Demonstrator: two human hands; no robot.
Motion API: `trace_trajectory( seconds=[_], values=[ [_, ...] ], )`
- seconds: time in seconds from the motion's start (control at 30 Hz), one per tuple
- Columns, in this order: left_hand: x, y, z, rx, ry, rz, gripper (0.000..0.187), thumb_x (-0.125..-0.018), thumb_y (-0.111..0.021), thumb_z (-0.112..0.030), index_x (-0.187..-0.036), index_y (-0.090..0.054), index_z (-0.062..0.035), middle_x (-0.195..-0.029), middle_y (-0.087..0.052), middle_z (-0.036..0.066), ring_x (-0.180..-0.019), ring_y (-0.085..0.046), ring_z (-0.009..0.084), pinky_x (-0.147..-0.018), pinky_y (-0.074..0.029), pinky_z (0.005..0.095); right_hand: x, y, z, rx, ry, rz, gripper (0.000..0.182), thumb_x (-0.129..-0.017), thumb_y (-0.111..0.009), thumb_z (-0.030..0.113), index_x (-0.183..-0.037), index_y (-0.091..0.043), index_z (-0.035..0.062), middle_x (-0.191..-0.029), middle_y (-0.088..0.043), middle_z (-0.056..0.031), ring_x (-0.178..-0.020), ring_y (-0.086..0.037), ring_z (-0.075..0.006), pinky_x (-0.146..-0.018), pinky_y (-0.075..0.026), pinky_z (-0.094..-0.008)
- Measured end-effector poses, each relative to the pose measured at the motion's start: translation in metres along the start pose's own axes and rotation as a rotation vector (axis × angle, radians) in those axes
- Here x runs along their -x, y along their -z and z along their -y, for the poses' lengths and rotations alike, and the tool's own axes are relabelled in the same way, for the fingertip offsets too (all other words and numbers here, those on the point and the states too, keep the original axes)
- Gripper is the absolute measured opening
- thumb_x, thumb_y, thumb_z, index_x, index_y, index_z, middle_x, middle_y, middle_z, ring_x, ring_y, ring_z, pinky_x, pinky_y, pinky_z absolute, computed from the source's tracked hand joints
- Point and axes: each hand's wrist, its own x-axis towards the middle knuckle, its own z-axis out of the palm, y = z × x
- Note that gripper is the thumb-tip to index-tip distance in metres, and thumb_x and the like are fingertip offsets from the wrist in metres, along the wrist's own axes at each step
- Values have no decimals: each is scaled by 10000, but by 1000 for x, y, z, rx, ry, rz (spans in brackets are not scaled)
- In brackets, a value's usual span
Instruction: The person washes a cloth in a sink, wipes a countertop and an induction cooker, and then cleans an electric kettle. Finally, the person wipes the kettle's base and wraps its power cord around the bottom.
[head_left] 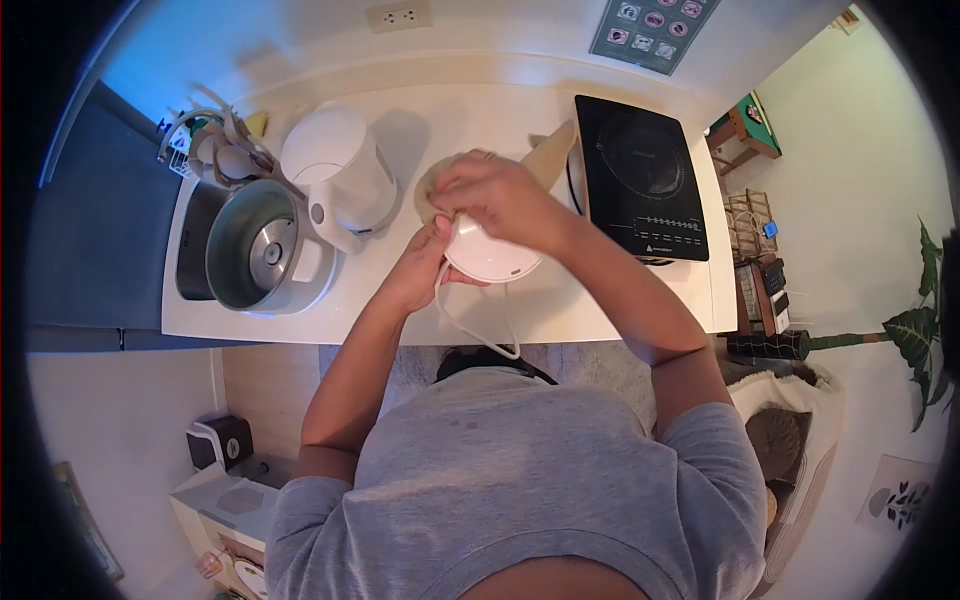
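My left hand (418, 272) grips the left edge of a round white kettle base (490, 250), tilted above the counter's front part. A white cord (462, 328) loops down from the base past the counter edge. My right hand (490, 195) is closed on a beige cloth (550, 158) at the far side of the base. The cloth spreads out on both sides of that hand. Part of the base is hidden under my right hand and forearm. To the left stands a white electric kettle (335, 165), with its handle toward me.
A steel-lined jug (262, 250) with a white handle is by the sink (194, 240). Behind it are several utensils (232, 150). A black induction cooker (645, 175) lies on the right of the counter (590, 300). A wall outlet (399, 16) is at the back.
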Motion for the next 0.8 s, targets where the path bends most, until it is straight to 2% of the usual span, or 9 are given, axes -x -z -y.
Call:
trace_trajectory(
  seconds=[0.1, 0.27, 0.37, 0.43, 0.5, 0.57, 0.6, 0.77, 0.8],
  values=[
    [-2, -1, -6, 0, -52, -57, 688, -918, -334, -558, -1336, -311, -12, -1224, -512, 154, -1064, -582, 271, -798, -559, 436, 14, 8, -18, 85, -79, -126, 304, -681, -604, -67, -934, -681, 83, -962, -628, -81, -942, -578, -284, -789, -484, -366],
    [-16, 4, -8, 58, -200, -110, 666, -920, -343, -546, -1343, -308, -33, -1232, -512, 147, -1104, -560, 274, -840, -541, 459, 71, -29, -6, 287, -447, -429, 263, -706, -595, -68, -926, -674, 52, -975, -608, -124, -912, -569, -319, -784, -482, -379],
    [-28, 6, 14, 139, -215, -149, 655, -944, -290, -522, -1375, -260, -30, -1306, -458, 152, -1187, -492, 262, -947, -466, 454, 74, -61, 26, 215, -286, -404, 305, -641, -618, -76, -928, -660, 18, -975, -586, -132, -940, -551, -327, -815, -460, -390],
    [-35, 17, 36, 143, -19, -167, 624, -956, -261, -514, -1357, -304, -37, -1301, -462, 141, -1202, -470, 228, -998, -410, 372, 48, -54, 40, 215, -274, -388, 285, -618, -640, -55, -895, -652, 14, -950, -584, -124, -899, -548, -330, -802, -454, -401],
    [-35, -5, 24, 219, -55, -238, 561, -986, -233, -467, -1325, -348, -35, -1279, -480, 128, -1198, -464, 198, -1015, -360, 297, 23, -39, 35, 260, -286, -337, 246, -621, -644, -34, -861, -651, 17, -930, -586, -125, -885, -546, -329, -789, -449, -409],
    [-42, -7, 23, 68, -250, -204, 434, -993, -328, -399, -1252, -413, -60, -1089, -550, 68, -874, -579, 147, -689, -502, 247, 1, -24, 19, 316, -301, -283, 207, -623, -648, -13, -827, -651, 19, -910, -588, -127, -870, -545, -328, -775, -444, -416],
    [-40, -13, 19, 72, -248, -198, 434, -993, -328, -399, -1252, -413, -60, -1089, -550, 68, -874, -579, 147, -689, -502, 247, -8, -17, 8, 400, -371, -230, 152, -643, -639, 13, -794, -651, 26, -887, -588, -130, -847, -543, -332, -758, -440, -430],
    [-31, -6, -1, 97, -226, -195, 482, -979, -359, -331, -1332, -308, -6, -1270, -480, 165, -1095, -564, 290, -864, -531, 457, 4, 11, -52, 475, -557, -250, 84, -727, -603, 75, -751, -682, 60, -937, -610, -159, -886, -565, -336, -767, -449, -421],
    [-27, -5, -9, 90, -230, -212, 500, -978, -353, -336, -1334, -295, 11, -1280, -474, 174, -1115, -551, 293, -884, -520, 450, 17, 15, -55, 260, -731, -229, 127, -743, -628, 123, -830, -670, 39, -961, -617, -166, -891, -576, -337, -773, -458, -422]
  ],
)
